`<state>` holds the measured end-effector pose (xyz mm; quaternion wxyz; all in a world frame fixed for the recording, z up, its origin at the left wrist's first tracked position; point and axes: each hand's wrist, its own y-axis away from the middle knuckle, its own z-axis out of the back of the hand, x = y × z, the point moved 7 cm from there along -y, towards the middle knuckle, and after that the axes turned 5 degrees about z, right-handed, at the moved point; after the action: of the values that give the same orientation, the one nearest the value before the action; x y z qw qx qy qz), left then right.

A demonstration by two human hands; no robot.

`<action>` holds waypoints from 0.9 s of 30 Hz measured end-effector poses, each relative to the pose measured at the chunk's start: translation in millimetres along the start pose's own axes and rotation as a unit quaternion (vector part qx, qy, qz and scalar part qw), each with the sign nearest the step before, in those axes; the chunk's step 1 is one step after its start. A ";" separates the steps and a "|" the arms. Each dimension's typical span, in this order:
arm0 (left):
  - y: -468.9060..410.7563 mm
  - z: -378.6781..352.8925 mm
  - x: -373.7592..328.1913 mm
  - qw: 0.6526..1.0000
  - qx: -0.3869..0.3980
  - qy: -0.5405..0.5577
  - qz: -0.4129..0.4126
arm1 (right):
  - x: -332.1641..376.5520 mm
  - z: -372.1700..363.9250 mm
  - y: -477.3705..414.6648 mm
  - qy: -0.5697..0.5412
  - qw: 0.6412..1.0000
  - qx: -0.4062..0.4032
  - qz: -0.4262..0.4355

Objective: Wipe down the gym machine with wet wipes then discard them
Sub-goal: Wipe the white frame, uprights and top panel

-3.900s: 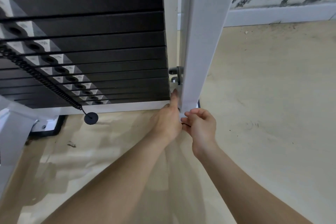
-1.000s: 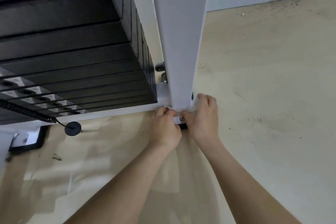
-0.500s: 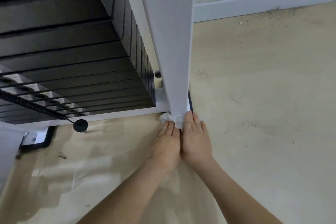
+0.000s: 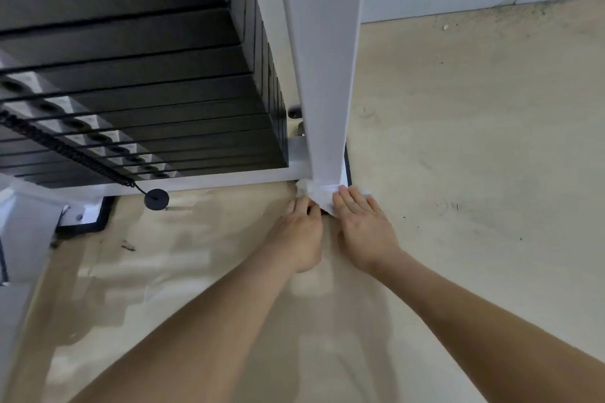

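The left grip (image 4: 299, 232) is curled onto the one wet wipe (image 4: 321, 198). The right grip (image 4: 361, 222) is pressed flat on it, fingers straight, with one white post (image 4: 322, 75) just above both.

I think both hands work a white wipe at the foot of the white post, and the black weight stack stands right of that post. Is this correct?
No: the head view shows the black weight stack left of the white post. The left hand and right hand work the white wipe.

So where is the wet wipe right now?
Head view, centre: the wet wipe is bunched at the white post's foot, right of the weight stack, touched by the left hand and right hand.
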<state>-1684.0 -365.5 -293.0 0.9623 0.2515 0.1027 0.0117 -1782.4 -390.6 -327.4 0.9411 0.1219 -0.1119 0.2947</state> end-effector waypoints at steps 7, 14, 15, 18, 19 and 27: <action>-11.0 15.4 0.0 0.998 -0.033 0.055 0.024 | -5.0 25.5 -8.9 -0.036 0.996 0.062 0.048; -4.1 9.3 -3.3 1.000 0.016 -0.001 -0.009 | -39.1 107.0 23.1 -0.079 0.979 0.049 -0.180; -4.4 8.5 -4.3 1.000 0.013 -0.004 -0.021 | -39.5 109.2 24.6 -0.088 0.979 0.038 -0.180; -10.2 3.6 -8.2 1.000 -0.001 0.019 -0.009 | -43.7 102.1 19.8 -0.187 0.965 -0.029 -0.181; -13.0 1.4 -8.3 0.999 -0.017 0.025 0.011 | -47.9 92.5 13.7 -0.230 0.954 -0.051 -0.184; -15.6 -27.9 -20.5 0.988 -0.050 -0.035 0.145 | -8.5 0.0 -6.5 -0.018 0.985 0.058 0.164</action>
<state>-1710.2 -367.2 -320.4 0.9648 0.2156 0.0309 0.1476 -1785.4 -400.3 -330.9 0.8693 0.1614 -0.1300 0.4486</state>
